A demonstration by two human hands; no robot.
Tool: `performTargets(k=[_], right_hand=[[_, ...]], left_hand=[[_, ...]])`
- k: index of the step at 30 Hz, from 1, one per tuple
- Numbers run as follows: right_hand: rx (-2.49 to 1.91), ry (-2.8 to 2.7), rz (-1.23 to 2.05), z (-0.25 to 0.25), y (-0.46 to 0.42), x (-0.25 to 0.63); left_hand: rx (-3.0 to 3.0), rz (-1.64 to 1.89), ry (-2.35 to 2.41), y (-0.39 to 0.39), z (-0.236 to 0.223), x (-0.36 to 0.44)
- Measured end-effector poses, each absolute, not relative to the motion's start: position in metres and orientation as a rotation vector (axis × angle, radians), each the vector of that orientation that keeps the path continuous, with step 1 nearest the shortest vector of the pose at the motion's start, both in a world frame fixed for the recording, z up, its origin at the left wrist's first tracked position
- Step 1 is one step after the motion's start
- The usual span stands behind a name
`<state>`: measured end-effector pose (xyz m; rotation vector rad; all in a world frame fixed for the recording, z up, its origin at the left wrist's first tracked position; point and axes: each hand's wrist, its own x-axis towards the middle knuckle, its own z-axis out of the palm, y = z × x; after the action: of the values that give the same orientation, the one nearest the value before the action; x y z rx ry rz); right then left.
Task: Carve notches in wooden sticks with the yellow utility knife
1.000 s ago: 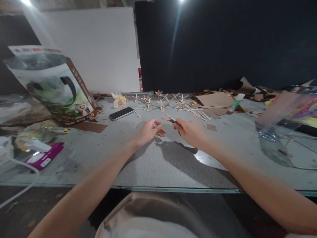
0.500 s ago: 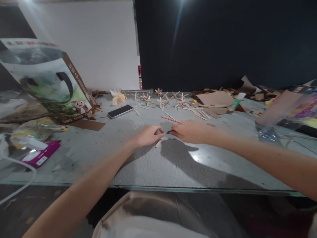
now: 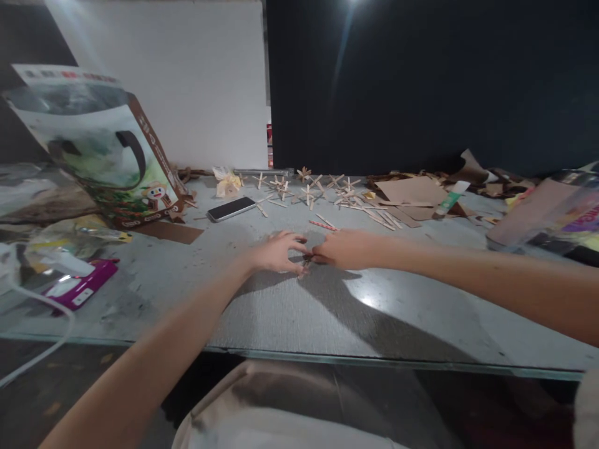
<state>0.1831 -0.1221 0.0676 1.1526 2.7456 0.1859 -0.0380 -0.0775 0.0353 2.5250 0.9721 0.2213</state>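
Black panel, white panel behind grey tabletop. Right hand low over surface, fingers curled; cannot tell whether pinching. Left hand facing it, thumb and fingers parted in C. Crossed wooden sticks toward back. Red-striped stick near right knuckles. Blurred small piece by left thumb.

The grey tabletop I saw was finely streaked, with a glossy gleam at four o'clock. At twelve lay pale wooden sticks, matt and dry; at two, dull brown cardboard. The phone at ten wore a smooth, shiny screen. Toward nine, a purple device looked like slick plastic, beside crinkled, see-through plastic wrapping.
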Motion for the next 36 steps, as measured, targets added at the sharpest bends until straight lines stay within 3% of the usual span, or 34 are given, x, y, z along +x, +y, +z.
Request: performTargets(k=[20, 26, 36], right_hand=[[1.098, 2.539, 0.306, 0.083, -0.131, 0.16], [1.019, 2.404, 0.197, 0.098, -0.134, 0.142], [1.114, 2.355, 0.132, 0.1, -0.137, 0.139]], left_hand=[[2.479, 0.256, 0.885, -0.071, 0.027, -0.039], [2.509, 0.084, 0.939, -0.07, 0.031, -0.038], [2.567, 0.104, 0.901, -0.071, 0.029, -0.04]])
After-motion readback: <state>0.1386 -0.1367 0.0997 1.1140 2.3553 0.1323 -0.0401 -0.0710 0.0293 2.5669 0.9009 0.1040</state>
